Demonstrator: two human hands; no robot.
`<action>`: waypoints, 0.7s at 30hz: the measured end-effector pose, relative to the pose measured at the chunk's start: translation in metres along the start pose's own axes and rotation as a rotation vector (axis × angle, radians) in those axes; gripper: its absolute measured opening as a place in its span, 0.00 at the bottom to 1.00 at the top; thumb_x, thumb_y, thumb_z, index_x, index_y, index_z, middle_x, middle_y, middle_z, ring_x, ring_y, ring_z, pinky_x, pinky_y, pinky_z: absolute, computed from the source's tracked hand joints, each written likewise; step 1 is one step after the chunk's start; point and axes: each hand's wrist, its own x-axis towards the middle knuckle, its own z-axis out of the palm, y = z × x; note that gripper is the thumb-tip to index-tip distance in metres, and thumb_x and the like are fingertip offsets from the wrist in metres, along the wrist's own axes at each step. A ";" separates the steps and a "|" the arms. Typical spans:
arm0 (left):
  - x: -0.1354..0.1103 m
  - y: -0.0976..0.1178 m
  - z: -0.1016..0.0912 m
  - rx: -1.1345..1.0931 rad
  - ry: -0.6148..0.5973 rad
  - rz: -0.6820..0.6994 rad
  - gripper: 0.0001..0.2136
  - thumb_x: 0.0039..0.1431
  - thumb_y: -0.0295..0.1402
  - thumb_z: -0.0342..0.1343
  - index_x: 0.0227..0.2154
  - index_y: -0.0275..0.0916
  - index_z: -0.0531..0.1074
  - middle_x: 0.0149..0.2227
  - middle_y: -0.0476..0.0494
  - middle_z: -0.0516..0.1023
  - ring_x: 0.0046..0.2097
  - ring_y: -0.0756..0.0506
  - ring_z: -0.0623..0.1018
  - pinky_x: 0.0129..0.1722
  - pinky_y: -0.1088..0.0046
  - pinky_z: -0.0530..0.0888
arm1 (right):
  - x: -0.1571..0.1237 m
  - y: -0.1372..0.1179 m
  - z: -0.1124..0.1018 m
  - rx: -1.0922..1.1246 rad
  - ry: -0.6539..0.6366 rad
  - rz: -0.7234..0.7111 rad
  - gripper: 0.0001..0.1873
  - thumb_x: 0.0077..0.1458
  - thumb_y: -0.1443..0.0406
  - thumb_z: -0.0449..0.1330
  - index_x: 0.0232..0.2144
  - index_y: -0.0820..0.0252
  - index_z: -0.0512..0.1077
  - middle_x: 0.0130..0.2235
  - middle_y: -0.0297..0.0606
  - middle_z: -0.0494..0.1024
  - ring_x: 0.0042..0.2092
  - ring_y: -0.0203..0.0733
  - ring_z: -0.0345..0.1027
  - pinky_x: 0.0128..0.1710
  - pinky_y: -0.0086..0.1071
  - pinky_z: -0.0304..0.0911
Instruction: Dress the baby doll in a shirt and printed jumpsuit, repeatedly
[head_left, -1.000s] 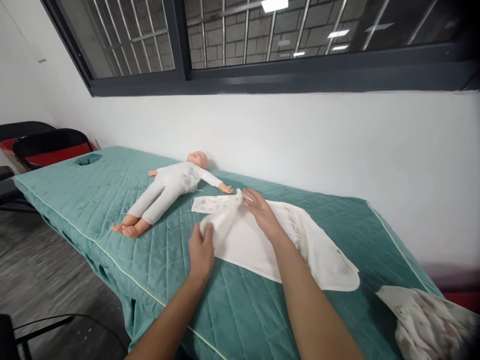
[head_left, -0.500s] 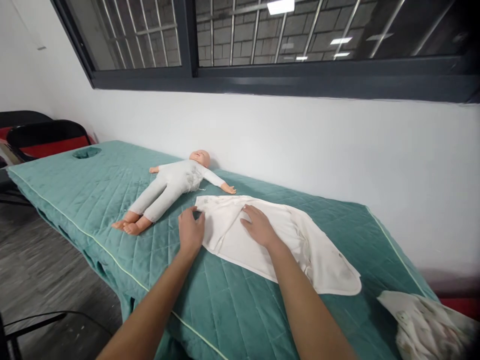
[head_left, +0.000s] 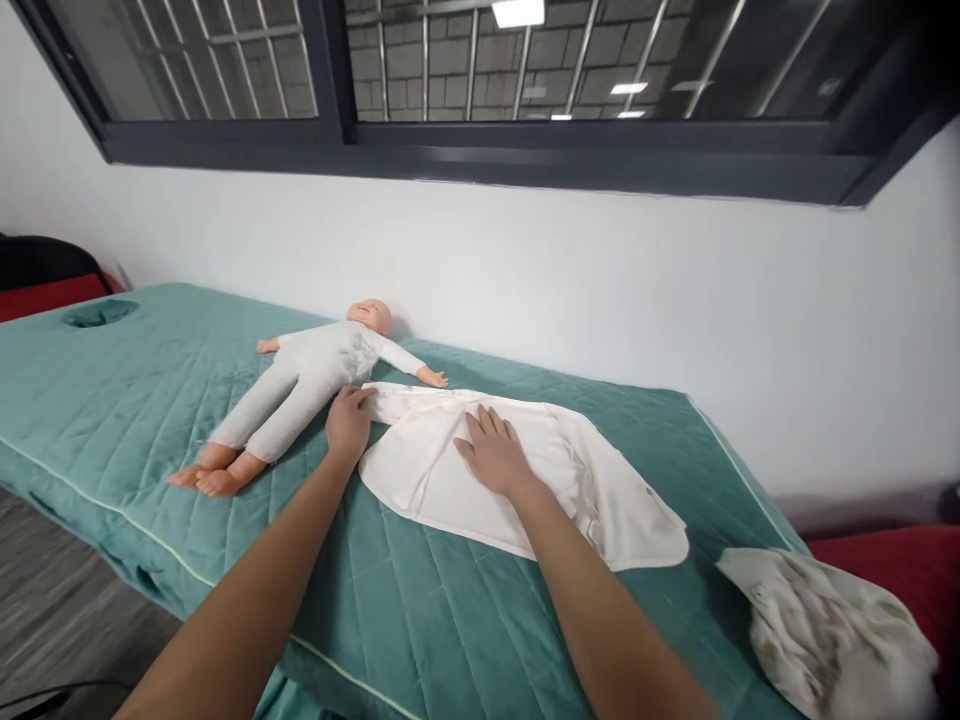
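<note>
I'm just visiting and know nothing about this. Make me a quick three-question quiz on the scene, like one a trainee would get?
1. Multiple choice. How does the right hand rest on the white garment?
A) Clenched in a fist
B) Palm down, fingers spread
C) Palm up

2. True or false. The doll lies on its back on the green cover.

3. Fill in the blank. Of the two hands, the ____ one is nearer the doll.

Key: 1. B. 2. True. 3. Left: the left hand is at the garment's sleeve end, close by the doll.
</note>
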 end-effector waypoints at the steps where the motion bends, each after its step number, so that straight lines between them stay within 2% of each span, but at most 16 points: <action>1: 0.001 -0.001 0.001 -0.006 0.015 -0.003 0.19 0.62 0.26 0.42 0.48 0.39 0.76 0.51 0.42 0.74 0.50 0.44 0.74 0.49 0.69 0.70 | -0.002 0.003 -0.003 0.034 -0.017 -0.029 0.33 0.64 0.52 0.48 0.66 0.63 0.55 0.70 0.47 0.47 0.71 0.52 0.36 0.67 0.47 0.36; 2: 0.002 -0.002 0.001 -0.009 0.027 -0.004 0.19 0.62 0.26 0.42 0.48 0.39 0.76 0.51 0.42 0.74 0.50 0.43 0.74 0.50 0.69 0.70 | -0.005 0.009 -0.009 0.086 -0.010 -0.051 0.33 0.63 0.52 0.50 0.65 0.61 0.57 0.70 0.45 0.50 0.70 0.50 0.39 0.67 0.45 0.38; 4: 0.002 -0.003 0.002 -0.008 0.041 -0.007 0.18 0.61 0.27 0.43 0.47 0.39 0.76 0.52 0.43 0.74 0.51 0.43 0.74 0.50 0.67 0.70 | -0.014 0.030 -0.027 0.212 0.085 -0.039 0.29 0.62 0.53 0.51 0.61 0.58 0.63 0.66 0.42 0.60 0.67 0.45 0.50 0.66 0.39 0.45; 7: 0.002 -0.004 0.004 0.007 0.055 -0.027 0.17 0.61 0.28 0.46 0.46 0.40 0.77 0.52 0.42 0.74 0.50 0.41 0.74 0.50 0.65 0.71 | -0.037 0.084 -0.062 0.308 0.374 0.205 0.21 0.62 0.57 0.49 0.54 0.56 0.70 0.57 0.40 0.73 0.57 0.42 0.66 0.58 0.36 0.56; 8: 0.001 -0.004 0.004 0.014 0.059 -0.037 0.17 0.60 0.29 0.46 0.47 0.40 0.76 0.53 0.42 0.74 0.50 0.40 0.74 0.50 0.64 0.71 | -0.046 0.104 -0.073 0.293 0.423 0.330 0.20 0.61 0.58 0.50 0.52 0.56 0.70 0.54 0.41 0.76 0.54 0.44 0.69 0.54 0.37 0.59; 10: 0.001 -0.005 0.005 0.029 0.065 -0.054 0.18 0.60 0.29 0.46 0.49 0.39 0.75 0.53 0.40 0.74 0.51 0.39 0.74 0.50 0.62 0.71 | -0.063 0.139 -0.087 0.179 0.399 0.558 0.21 0.59 0.54 0.52 0.49 0.57 0.71 0.51 0.44 0.77 0.51 0.50 0.70 0.48 0.40 0.62; 12: 0.002 -0.005 0.005 0.046 0.069 -0.065 0.19 0.60 0.29 0.47 0.50 0.38 0.75 0.53 0.39 0.74 0.52 0.38 0.74 0.50 0.62 0.71 | -0.076 0.162 -0.091 0.116 0.279 0.646 0.24 0.57 0.47 0.52 0.44 0.57 0.73 0.46 0.46 0.79 0.46 0.52 0.72 0.41 0.39 0.61; 14: 0.002 -0.005 0.005 0.062 0.071 -0.068 0.19 0.59 0.29 0.47 0.50 0.38 0.75 0.52 0.39 0.74 0.52 0.38 0.74 0.51 0.63 0.71 | -0.084 0.169 -0.087 0.100 0.171 0.637 0.25 0.56 0.44 0.51 0.37 0.57 0.74 0.40 0.44 0.80 0.41 0.50 0.72 0.37 0.36 0.59; 16: 0.002 -0.005 0.005 0.073 0.071 -0.064 0.18 0.58 0.29 0.47 0.48 0.38 0.76 0.52 0.39 0.75 0.51 0.39 0.74 0.52 0.63 0.70 | -0.087 0.166 -0.083 0.092 0.131 0.586 0.23 0.55 0.45 0.52 0.32 0.56 0.73 0.35 0.41 0.79 0.37 0.47 0.71 0.34 0.34 0.57; 18: 0.002 -0.006 0.005 0.080 0.067 -0.057 0.17 0.58 0.29 0.47 0.45 0.38 0.78 0.51 0.40 0.75 0.50 0.40 0.75 0.53 0.64 0.70 | -0.088 0.158 -0.082 0.080 0.166 0.561 0.19 0.54 0.48 0.53 0.30 0.56 0.72 0.34 0.39 0.78 0.36 0.45 0.69 0.32 0.33 0.56; 21: 0.003 -0.008 0.005 0.089 0.063 -0.055 0.15 0.57 0.29 0.48 0.40 0.38 0.79 0.49 0.40 0.76 0.48 0.40 0.76 0.53 0.64 0.70 | -0.090 0.149 -0.086 0.065 0.291 0.541 0.16 0.55 0.50 0.54 0.32 0.54 0.71 0.36 0.36 0.78 0.36 0.43 0.68 0.31 0.33 0.54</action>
